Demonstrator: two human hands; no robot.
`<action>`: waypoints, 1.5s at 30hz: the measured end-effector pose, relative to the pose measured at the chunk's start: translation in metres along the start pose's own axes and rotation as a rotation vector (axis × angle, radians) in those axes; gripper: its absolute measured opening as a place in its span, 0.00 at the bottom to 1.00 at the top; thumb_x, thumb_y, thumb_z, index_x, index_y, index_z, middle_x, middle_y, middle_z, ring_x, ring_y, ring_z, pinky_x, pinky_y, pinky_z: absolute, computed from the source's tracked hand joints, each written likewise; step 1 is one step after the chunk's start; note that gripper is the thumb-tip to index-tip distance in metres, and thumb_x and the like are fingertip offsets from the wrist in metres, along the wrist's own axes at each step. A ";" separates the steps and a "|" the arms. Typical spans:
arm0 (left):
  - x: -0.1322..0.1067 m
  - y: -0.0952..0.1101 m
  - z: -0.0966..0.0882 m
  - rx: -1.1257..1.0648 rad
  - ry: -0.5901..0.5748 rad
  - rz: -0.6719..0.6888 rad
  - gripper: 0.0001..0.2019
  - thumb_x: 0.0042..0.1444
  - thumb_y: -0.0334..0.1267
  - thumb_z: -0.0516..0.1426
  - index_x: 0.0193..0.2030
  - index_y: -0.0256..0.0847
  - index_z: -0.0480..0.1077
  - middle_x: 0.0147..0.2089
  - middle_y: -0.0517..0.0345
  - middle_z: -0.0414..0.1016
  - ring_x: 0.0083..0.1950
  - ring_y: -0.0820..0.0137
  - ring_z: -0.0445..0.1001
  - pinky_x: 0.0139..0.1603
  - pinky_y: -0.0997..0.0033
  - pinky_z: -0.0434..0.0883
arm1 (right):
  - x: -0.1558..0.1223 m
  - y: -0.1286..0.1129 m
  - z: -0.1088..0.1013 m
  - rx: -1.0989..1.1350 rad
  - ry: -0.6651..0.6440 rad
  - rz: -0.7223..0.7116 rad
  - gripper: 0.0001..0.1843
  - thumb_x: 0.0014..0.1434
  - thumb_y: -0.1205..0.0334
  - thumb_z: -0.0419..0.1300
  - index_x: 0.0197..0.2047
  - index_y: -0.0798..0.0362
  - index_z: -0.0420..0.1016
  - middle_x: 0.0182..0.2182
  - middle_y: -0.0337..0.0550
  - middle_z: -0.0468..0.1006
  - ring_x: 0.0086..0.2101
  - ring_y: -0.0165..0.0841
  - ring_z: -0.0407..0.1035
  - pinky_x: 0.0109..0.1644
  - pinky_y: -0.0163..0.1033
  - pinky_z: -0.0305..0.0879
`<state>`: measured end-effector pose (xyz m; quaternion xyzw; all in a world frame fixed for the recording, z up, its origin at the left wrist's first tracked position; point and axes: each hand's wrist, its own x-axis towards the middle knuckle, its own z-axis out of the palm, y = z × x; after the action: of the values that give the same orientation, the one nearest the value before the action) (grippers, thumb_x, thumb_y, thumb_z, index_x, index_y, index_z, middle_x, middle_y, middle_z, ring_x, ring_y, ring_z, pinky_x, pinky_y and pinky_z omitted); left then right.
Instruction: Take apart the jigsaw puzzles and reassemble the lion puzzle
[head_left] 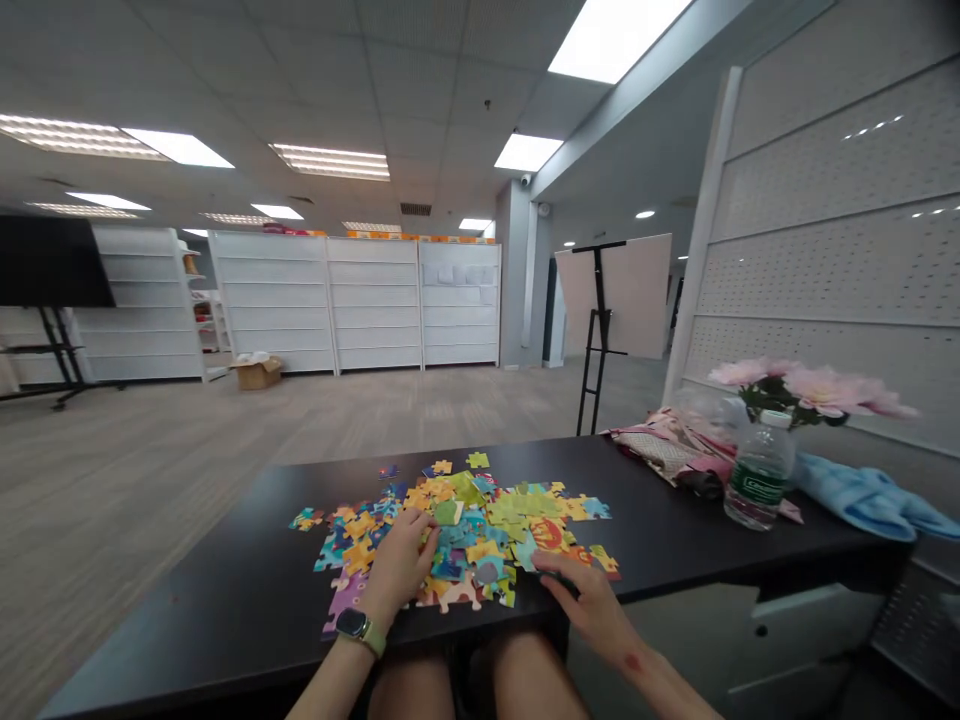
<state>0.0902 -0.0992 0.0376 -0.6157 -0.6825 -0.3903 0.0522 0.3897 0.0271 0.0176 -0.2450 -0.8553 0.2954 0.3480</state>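
Your bare legs (532, 675) lie closest, cut off by the bottom of the view. Across the grey floor (165, 470), a row of tall white shelving units (375, 310) spans the background, and a white perforated panel (817, 230) rises on your right. Before you stretches a long black table (232, 600). Left of centre in the background stands a wide black screen (49, 262) on a wheeled stand; beyond the table's far side, a pale rectangular board (637, 300) sits on a black easel.

On the table straight ahead of you is a loose, overlapping heap of multicoloured jigsaw pieces (465, 530). To its right lie a pink-and-cream cloth bundle (652, 450) and a light-blue cloth (870, 495), with pale pink flowers (821, 388) behind a clear plastic bottle (757, 480) labelled green.

Your left hand (405, 555) reaches over the heap, fingers curled; your right hand (577, 590) is half open at its near right edge, thumb apart from the index finger, holding nothing visible. A dark-faced watch (360, 628) with a green strap circles your left wrist. At your left fingertips is a green jigsaw piece (448, 513), though you cannot tell whether they grip it; a pale-blue jigsaw piece (524, 551) lies by your right fingertips.
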 end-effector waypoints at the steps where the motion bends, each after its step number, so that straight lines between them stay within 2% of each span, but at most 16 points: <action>1: 0.000 -0.001 0.000 -0.011 -0.006 0.001 0.10 0.67 0.39 0.49 0.39 0.44 0.70 0.42 0.53 0.71 0.46 0.60 0.72 0.47 0.62 0.69 | 0.003 -0.001 -0.001 0.008 0.002 0.016 0.16 0.64 0.53 0.56 0.48 0.48 0.81 0.48 0.48 0.83 0.51 0.45 0.76 0.60 0.53 0.68; 6: 0.000 -0.002 -0.002 -0.065 -0.029 -0.015 0.11 0.67 0.40 0.48 0.37 0.43 0.70 0.42 0.52 0.72 0.46 0.60 0.72 0.48 0.61 0.69 | 0.032 -0.002 -0.013 0.035 -0.016 0.079 0.20 0.63 0.47 0.56 0.49 0.51 0.80 0.49 0.50 0.82 0.51 0.46 0.75 0.58 0.52 0.68; 10: 0.000 -0.001 -0.005 -0.094 -0.052 -0.018 0.11 0.67 0.40 0.48 0.38 0.43 0.70 0.43 0.52 0.72 0.47 0.60 0.72 0.50 0.60 0.69 | 0.057 -0.004 -0.031 0.072 -0.120 0.096 0.21 0.56 0.43 0.63 0.40 0.53 0.80 0.41 0.48 0.84 0.43 0.45 0.77 0.50 0.48 0.72; 14: 0.000 -0.001 -0.005 -0.096 -0.069 -0.019 0.11 0.66 0.38 0.49 0.39 0.43 0.72 0.43 0.53 0.72 0.46 0.62 0.73 0.49 0.62 0.70 | 0.070 -0.009 -0.049 0.092 -0.191 0.064 0.17 0.59 0.47 0.60 0.38 0.54 0.77 0.36 0.44 0.82 0.37 0.39 0.76 0.43 0.41 0.73; 17: 0.001 -0.001 -0.002 -0.081 -0.083 -0.023 0.10 0.65 0.37 0.50 0.39 0.43 0.72 0.42 0.54 0.72 0.45 0.63 0.73 0.48 0.64 0.70 | 0.063 -0.006 -0.052 0.080 -0.242 0.019 0.10 0.59 0.54 0.60 0.34 0.52 0.74 0.33 0.41 0.79 0.35 0.36 0.74 0.43 0.39 0.71; 20: 0.002 0.002 -0.002 -0.053 -0.085 -0.035 0.10 0.65 0.37 0.50 0.39 0.43 0.72 0.43 0.53 0.73 0.45 0.63 0.72 0.49 0.64 0.70 | 0.044 0.000 -0.043 0.066 -0.285 -0.036 0.03 0.58 0.62 0.59 0.34 0.51 0.73 0.34 0.41 0.78 0.39 0.37 0.73 0.47 0.42 0.70; 23: 0.002 0.008 -0.006 -0.004 -0.064 -0.044 0.10 0.65 0.36 0.50 0.40 0.43 0.73 0.43 0.53 0.73 0.47 0.61 0.72 0.51 0.62 0.70 | 0.026 0.007 -0.032 0.014 -0.215 -0.143 0.11 0.60 0.67 0.54 0.44 0.49 0.74 0.43 0.46 0.76 0.48 0.41 0.70 0.56 0.46 0.67; 26: 0.004 0.021 -0.011 0.065 -0.023 -0.050 0.11 0.66 0.34 0.49 0.40 0.42 0.72 0.42 0.52 0.73 0.48 0.60 0.71 0.53 0.59 0.69 | 0.021 0.013 -0.028 -0.033 -0.154 -0.236 0.15 0.65 0.65 0.50 0.48 0.48 0.76 0.43 0.48 0.75 0.46 0.40 0.72 0.53 0.45 0.70; 28: 0.007 0.034 -0.010 0.108 -0.007 -0.043 0.11 0.65 0.32 0.48 0.41 0.42 0.72 0.42 0.51 0.73 0.49 0.59 0.70 0.54 0.57 0.68 | 0.022 0.017 -0.028 -0.001 -0.152 -0.228 0.13 0.68 0.60 0.51 0.43 0.48 0.77 0.40 0.47 0.76 0.43 0.39 0.73 0.49 0.43 0.71; 30: 0.013 0.054 -0.001 0.134 -0.018 -0.019 0.11 0.64 0.30 0.49 0.44 0.41 0.72 0.45 0.50 0.73 0.51 0.59 0.70 0.55 0.56 0.68 | 0.023 0.021 -0.028 0.065 -0.121 -0.167 0.13 0.69 0.54 0.52 0.44 0.49 0.76 0.42 0.47 0.78 0.44 0.40 0.75 0.49 0.41 0.72; 34: 0.031 0.096 0.034 0.125 -0.140 0.081 0.13 0.62 0.33 0.55 0.53 0.44 0.71 0.52 0.52 0.72 0.56 0.59 0.69 0.59 0.57 0.67 | 0.028 0.033 -0.039 0.125 0.126 0.025 0.21 0.69 0.48 0.49 0.56 0.50 0.71 0.51 0.49 0.79 0.50 0.42 0.75 0.53 0.42 0.71; 37: 0.052 0.109 0.056 0.112 -0.264 0.141 0.20 0.58 0.36 0.60 0.58 0.46 0.70 0.59 0.50 0.70 0.61 0.57 0.67 0.64 0.55 0.65 | 0.034 0.055 -0.069 -0.006 0.197 -0.013 0.24 0.71 0.49 0.45 0.62 0.50 0.66 0.57 0.50 0.74 0.57 0.41 0.69 0.60 0.47 0.66; 39: 0.067 0.103 0.064 0.114 -0.352 0.156 0.28 0.54 0.37 0.64 0.62 0.45 0.67 0.65 0.47 0.66 0.65 0.53 0.64 0.66 0.50 0.63 | 0.035 0.077 -0.094 -0.170 0.149 -0.041 0.25 0.70 0.50 0.44 0.63 0.50 0.67 0.57 0.52 0.73 0.57 0.43 0.68 0.62 0.50 0.64; 41: 0.082 0.090 0.070 0.120 -0.450 0.165 0.37 0.48 0.41 0.69 0.66 0.47 0.64 0.68 0.45 0.63 0.67 0.48 0.62 0.66 0.46 0.62 | 0.034 0.101 -0.115 -0.358 0.078 0.010 0.27 0.67 0.47 0.47 0.62 0.50 0.70 0.56 0.55 0.74 0.56 0.47 0.69 0.60 0.56 0.64; 43: 0.095 0.077 0.073 0.125 -0.529 0.172 0.43 0.44 0.47 0.72 0.67 0.49 0.63 0.68 0.45 0.62 0.68 0.45 0.61 0.66 0.43 0.61 | 0.032 0.117 -0.126 -0.502 -0.008 0.052 0.30 0.62 0.41 0.53 0.62 0.48 0.71 0.58 0.56 0.73 0.58 0.52 0.67 0.60 0.62 0.61; 45: 0.105 0.067 0.074 0.124 -0.581 0.185 0.43 0.43 0.52 0.72 0.66 0.51 0.64 0.67 0.46 0.64 0.67 0.45 0.63 0.66 0.44 0.62 | 0.035 0.121 -0.125 -0.567 -0.030 0.026 0.31 0.61 0.40 0.57 0.63 0.44 0.70 0.63 0.53 0.69 0.62 0.54 0.62 0.63 0.65 0.57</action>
<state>0.1552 0.0248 0.0760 -0.7567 -0.6324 -0.1491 -0.0723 0.4857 0.1761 0.0242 -0.3391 -0.9057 0.0522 0.2491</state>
